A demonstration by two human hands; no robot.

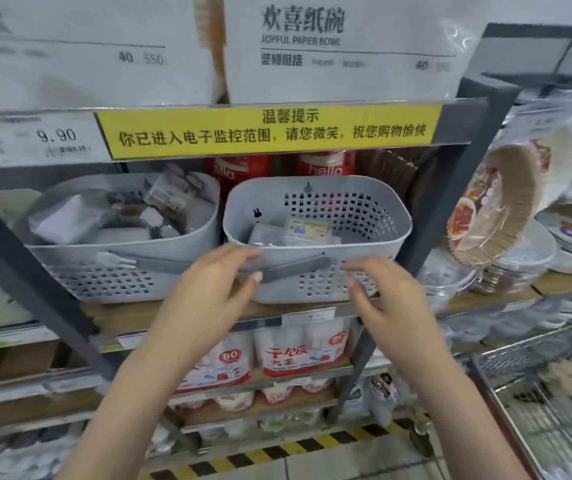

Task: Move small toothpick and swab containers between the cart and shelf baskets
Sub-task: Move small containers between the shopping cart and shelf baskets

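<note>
Containers (291,233) are lying inside the right basket (374,216), just beyond both hands, left (208,292) and right (392,299) grips apart, touching its near rim.

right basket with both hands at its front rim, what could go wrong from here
1. The right basket sits at the shelf's front edge; a pull by the left hand or right hand could tip it, spilling the small containers.
2. The left basket stands very close, so sliding sideways may knock it.
</note>
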